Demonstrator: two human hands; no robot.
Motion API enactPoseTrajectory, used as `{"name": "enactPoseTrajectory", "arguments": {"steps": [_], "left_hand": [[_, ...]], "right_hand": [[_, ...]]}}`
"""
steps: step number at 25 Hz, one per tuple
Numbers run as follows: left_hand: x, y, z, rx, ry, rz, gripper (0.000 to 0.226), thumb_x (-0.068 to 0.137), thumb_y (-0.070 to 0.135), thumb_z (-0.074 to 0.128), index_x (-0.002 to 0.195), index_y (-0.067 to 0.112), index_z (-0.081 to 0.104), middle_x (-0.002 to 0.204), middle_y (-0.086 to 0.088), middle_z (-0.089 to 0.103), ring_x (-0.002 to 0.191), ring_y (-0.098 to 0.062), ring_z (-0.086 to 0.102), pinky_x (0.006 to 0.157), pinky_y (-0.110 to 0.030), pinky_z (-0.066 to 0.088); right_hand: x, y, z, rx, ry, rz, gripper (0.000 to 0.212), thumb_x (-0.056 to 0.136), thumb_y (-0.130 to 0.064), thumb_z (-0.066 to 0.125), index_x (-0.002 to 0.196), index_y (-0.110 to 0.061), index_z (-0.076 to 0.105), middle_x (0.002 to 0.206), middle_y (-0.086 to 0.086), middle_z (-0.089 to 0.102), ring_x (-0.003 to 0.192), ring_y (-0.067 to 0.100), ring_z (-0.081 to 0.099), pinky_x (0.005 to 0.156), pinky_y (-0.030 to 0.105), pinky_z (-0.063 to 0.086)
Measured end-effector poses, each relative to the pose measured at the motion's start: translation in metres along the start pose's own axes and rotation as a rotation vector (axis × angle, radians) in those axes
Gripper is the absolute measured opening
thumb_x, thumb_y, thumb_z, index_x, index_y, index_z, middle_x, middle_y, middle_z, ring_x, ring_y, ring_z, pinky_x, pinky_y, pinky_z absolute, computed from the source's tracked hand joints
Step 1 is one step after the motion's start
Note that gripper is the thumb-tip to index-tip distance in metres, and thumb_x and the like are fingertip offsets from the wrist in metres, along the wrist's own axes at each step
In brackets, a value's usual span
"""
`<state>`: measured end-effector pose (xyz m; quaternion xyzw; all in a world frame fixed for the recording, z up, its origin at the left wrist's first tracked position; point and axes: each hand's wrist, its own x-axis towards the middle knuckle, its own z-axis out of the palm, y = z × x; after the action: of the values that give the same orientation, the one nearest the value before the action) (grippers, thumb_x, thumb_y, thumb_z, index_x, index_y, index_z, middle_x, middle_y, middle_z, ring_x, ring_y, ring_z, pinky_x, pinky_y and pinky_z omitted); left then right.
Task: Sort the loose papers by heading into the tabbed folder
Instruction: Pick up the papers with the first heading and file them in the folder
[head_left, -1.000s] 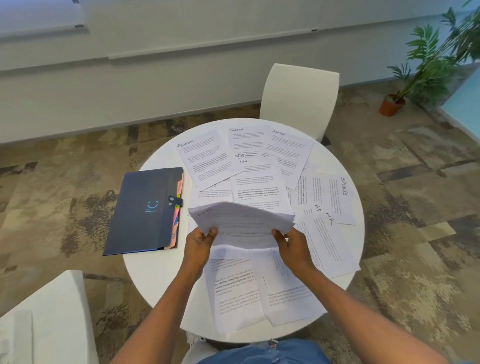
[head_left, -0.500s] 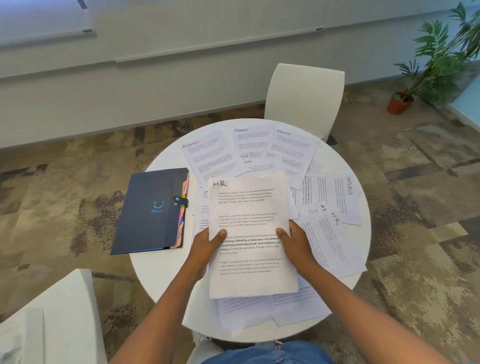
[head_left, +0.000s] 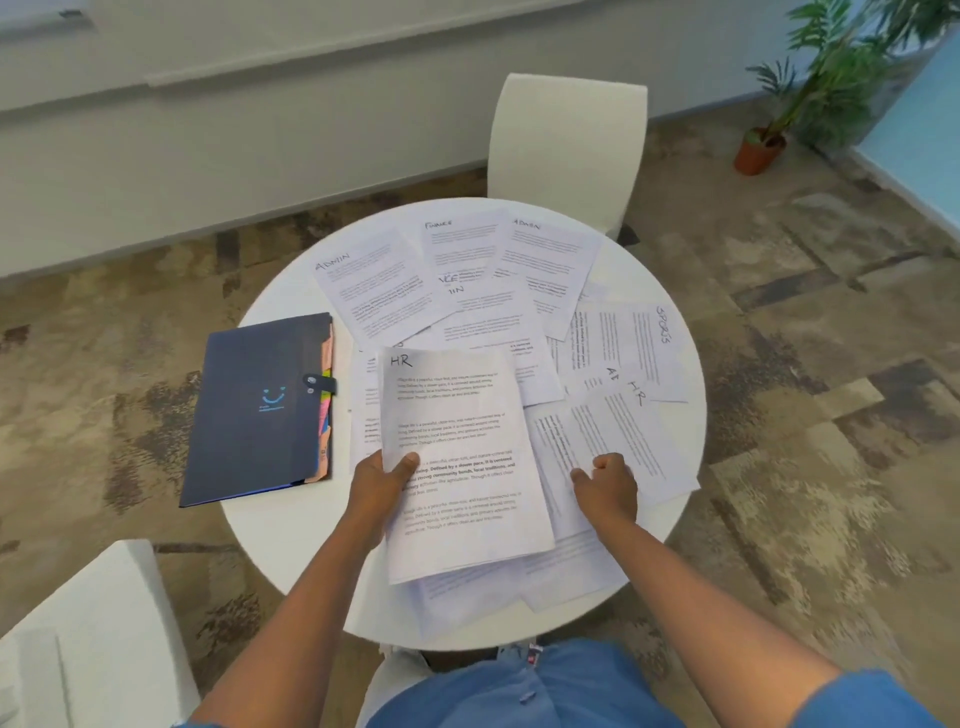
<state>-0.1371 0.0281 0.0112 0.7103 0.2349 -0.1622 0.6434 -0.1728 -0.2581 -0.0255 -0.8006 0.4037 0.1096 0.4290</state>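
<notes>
On the round white table (head_left: 270, 545) in front of you, loose papers (head_left: 524, 270) are fanned across the far and right parts, headed ADMIN, FINANCE, SPORTS and HR. The dark folder (head_left: 260, 405) lies shut at the left edge, coloured tabs showing along its right side, just beside the papers. Your left hand (head_left: 382, 483) grasps the HR sheet (head_left: 457, 447) at its left edge, thumb on top. Your right hand (head_left: 605, 483) is off it, fingers curled and holding nothing, over the papers to the right.
</notes>
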Motion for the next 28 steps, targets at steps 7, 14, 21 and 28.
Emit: {"name": "enactPoseTrajectory", "arguments": {"steps": [7, 14, 21, 28], "left_hand": [[0.007, -0.008, 0.009, 0.028, 0.008, -0.049, 0.023, 0.094, 0.016, 0.065, 0.117, 0.011, 0.064, 0.101, -0.007, 0.071, 0.084, -0.020, 0.069, 0.069, -0.028, 0.054], [0.011, -0.003, 0.006, 0.065, 0.008, -0.058, 0.026, 0.094, 0.020, 0.066, 0.117, 0.010, 0.064, 0.099, -0.005, 0.073, 0.086, -0.023, 0.071, 0.071, -0.032, 0.056], [0.010, -0.003, 0.005, 0.070, 0.007, -0.061, 0.030, 0.093, 0.022, 0.067, 0.119, 0.008, 0.064, 0.103, -0.006, 0.073, 0.090, -0.025, 0.071, 0.073, -0.034, 0.056], [0.004, 0.002, 0.004, 0.066, 0.015, -0.068, 0.019, 0.094, 0.019, 0.065, 0.113, 0.014, 0.064, 0.102, -0.007, 0.072, 0.088, -0.023, 0.070, 0.069, -0.031, 0.054]], "right_hand": [[0.030, 0.036, -0.041, -0.437, 0.253, 0.035, 0.066, 0.082, -0.037, 0.072, 0.132, -0.009, 0.039, 0.137, 0.015, 0.042, 0.124, 0.037, 0.041, 0.103, 0.048, 0.037], [0.053, 0.039, -0.048, -0.550, 0.176, 0.064, 0.082, 0.074, -0.043, 0.077, 0.134, -0.012, 0.031, 0.136, 0.019, 0.041, 0.123, 0.038, 0.042, 0.101, 0.048, 0.036], [0.050, 0.032, -0.049, -0.615, 0.243, 0.058, 0.079, 0.075, -0.038, 0.079, 0.134, -0.011, 0.033, 0.132, 0.016, 0.047, 0.122, 0.035, 0.043, 0.097, 0.048, 0.039], [0.048, 0.034, -0.068, -0.156, 0.372, 0.031, 0.032, 0.088, -0.007, 0.062, 0.119, -0.008, 0.054, 0.119, 0.015, 0.063, 0.103, 0.035, 0.060, 0.084, 0.041, 0.052]]}}
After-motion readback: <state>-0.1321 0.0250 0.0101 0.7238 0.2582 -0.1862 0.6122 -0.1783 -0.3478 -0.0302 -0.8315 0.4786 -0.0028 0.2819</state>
